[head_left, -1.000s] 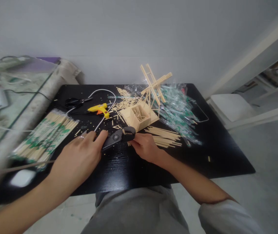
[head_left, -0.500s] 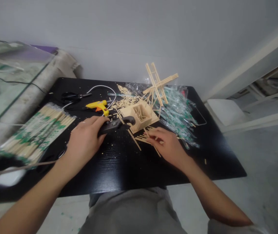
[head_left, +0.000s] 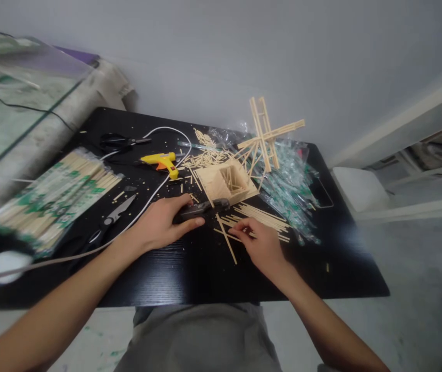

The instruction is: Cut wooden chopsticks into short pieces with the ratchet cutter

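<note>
My left hand point(head_left: 162, 222) is wrapped round the handles of a black cutter point(head_left: 201, 208) lying on the black table point(head_left: 190, 279). My right hand point(head_left: 257, 243) rests on a loose pile of bare wooden sticks point(head_left: 262, 219), fingers curled and pinching at one of them. A single stick point(head_left: 226, 240) lies slanted between the two hands. Just beyond stands a small open box of sticks point(head_left: 226, 181) with a stick windmill frame point(head_left: 263, 134) rising behind it.
A yellow glue gun point(head_left: 161, 161) with a white cord point(head_left: 143, 206), black scissors point(head_left: 118, 141) and grey scissors point(head_left: 108, 222) lie to the left. Wrapped chopstick packs point(head_left: 50, 199) sit far left, empty green wrappers point(head_left: 290, 181) to the right. A glass-topped surface point(head_left: 12, 113) adjoins the table.
My left hand has slid right along the table with the cutter and closed over it. My right hand left the cutter, moved to the stick pile and now pinches there. The view shifted.
</note>
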Action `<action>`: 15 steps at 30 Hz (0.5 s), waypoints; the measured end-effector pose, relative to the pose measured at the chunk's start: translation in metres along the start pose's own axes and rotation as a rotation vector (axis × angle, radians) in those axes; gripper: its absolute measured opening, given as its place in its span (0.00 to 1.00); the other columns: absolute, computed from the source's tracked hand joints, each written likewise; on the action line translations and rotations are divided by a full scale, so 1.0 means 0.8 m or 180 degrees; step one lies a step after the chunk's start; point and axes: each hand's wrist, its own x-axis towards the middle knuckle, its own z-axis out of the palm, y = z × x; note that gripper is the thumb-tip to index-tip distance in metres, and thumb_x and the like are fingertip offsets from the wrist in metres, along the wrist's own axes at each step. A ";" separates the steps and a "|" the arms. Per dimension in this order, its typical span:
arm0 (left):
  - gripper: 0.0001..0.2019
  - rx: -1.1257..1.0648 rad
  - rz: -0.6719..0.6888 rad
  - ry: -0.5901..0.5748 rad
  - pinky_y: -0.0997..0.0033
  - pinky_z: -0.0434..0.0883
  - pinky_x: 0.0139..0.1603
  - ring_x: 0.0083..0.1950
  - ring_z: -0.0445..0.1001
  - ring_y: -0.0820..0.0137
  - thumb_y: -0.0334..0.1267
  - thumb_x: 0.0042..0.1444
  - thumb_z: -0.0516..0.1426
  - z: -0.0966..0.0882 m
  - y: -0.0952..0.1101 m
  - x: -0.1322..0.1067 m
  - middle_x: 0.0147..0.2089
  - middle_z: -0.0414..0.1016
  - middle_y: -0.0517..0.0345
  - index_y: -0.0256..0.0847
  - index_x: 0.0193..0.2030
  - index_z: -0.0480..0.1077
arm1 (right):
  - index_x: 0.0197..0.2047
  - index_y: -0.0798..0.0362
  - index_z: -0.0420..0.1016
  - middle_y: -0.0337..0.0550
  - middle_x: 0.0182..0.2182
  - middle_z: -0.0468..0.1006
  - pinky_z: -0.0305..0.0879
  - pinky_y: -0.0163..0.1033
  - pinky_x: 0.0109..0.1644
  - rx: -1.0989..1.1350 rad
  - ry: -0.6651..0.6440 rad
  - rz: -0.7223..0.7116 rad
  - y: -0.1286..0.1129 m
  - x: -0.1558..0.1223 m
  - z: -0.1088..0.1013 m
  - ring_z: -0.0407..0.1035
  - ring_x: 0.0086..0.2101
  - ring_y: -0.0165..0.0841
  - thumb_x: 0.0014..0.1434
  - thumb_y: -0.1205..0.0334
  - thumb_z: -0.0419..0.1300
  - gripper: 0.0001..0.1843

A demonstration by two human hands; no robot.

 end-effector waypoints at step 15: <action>0.26 -0.0124 0.0047 -0.0072 0.66 0.62 0.35 0.32 0.73 0.63 0.62 0.67 0.47 0.020 -0.005 -0.002 0.31 0.75 0.54 0.41 0.34 0.68 | 0.38 0.52 0.73 0.40 0.31 0.81 0.74 0.35 0.30 0.2403 -0.0235 0.0995 -0.063 0.018 0.024 0.74 0.25 0.29 0.62 0.50 0.69 0.15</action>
